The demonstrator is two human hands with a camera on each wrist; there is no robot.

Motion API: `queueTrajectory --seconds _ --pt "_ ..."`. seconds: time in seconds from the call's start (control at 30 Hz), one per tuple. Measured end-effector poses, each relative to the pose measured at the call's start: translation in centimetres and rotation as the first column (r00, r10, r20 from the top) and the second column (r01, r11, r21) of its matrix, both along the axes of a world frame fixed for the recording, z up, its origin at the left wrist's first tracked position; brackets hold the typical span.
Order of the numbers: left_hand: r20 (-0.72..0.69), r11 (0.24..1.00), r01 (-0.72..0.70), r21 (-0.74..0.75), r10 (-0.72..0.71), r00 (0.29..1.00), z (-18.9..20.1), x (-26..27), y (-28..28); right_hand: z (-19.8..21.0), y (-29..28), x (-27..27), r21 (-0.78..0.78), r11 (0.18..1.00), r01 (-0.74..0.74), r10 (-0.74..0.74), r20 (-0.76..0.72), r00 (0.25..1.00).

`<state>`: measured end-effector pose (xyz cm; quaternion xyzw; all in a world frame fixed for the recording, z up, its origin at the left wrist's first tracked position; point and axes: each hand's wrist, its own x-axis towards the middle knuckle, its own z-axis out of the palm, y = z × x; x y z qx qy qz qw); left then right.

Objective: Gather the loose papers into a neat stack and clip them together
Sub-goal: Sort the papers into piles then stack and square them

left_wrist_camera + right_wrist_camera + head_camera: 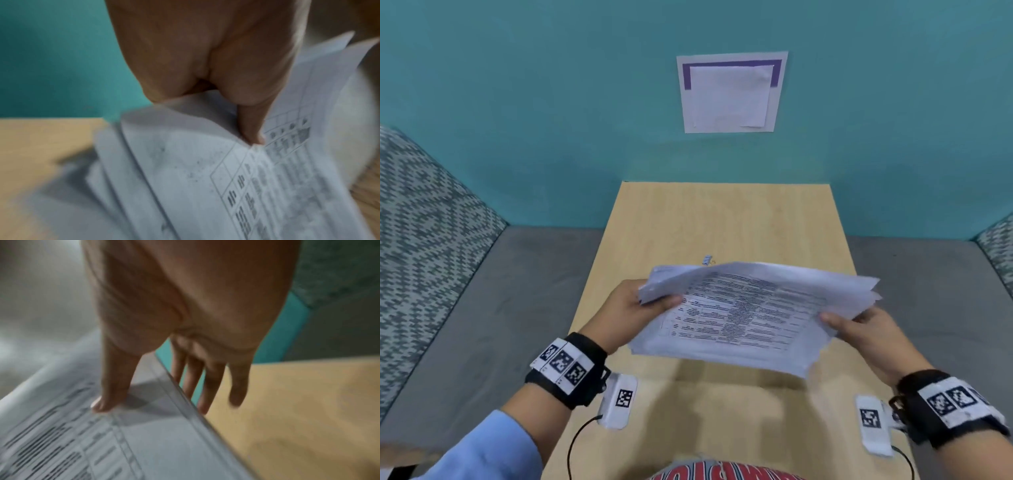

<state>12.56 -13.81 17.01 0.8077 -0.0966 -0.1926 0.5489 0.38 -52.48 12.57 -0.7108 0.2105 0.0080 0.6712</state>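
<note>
A loose stack of printed white papers point(750, 311) hangs above the wooden table point(722, 219), its sheets fanned and uneven at the edges. My left hand point(643, 301) grips the stack's left end, thumb on top point(252, 129). My right hand point(859, 325) pinches the right end of the papers point(144, 443), thumb on top and fingers point(205, 386) underneath. A small binder clip point(707, 260) lies on the table just beyond the papers' far edge, partly hidden by them.
The narrow table juts out from a teal wall; a white sheet with a purple border point(731, 92) hangs on it. Grey upholstered seating point(517, 291) flanks the table on both sides. Two white tagged devices point(619, 401) with cables sit near the table's front edge.
</note>
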Motion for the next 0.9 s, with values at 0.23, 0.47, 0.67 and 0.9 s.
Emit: queueTrajectory --seconds 0.23,0.47,0.67,0.9 --pt "-0.095 0.973 -0.120 -0.196 0.103 0.990 -3.0 0.3 0.1 -0.2 3.5 0.6 -0.054 0.998 0.025 -0.016 0.156 0.988" --pt "-0.171 0.987 -0.010 0.162 0.039 0.984 -12.7 0.2 0.8 -9.2 5.3 -0.4 -0.231 0.972 -0.047 0.010 -0.158 0.987" --pt "-0.105 0.977 -0.205 0.053 0.210 0.972 -12.5 0.9 0.5 -7.5 5.4 0.0 -0.197 0.978 0.074 -0.103 -0.142 0.985" --pt "-0.189 0.992 -0.111 0.059 0.121 0.975 -13.3 -0.4 0.7 -9.0 4.1 -0.8 -0.246 0.966 -0.080 0.037 -0.175 0.984"
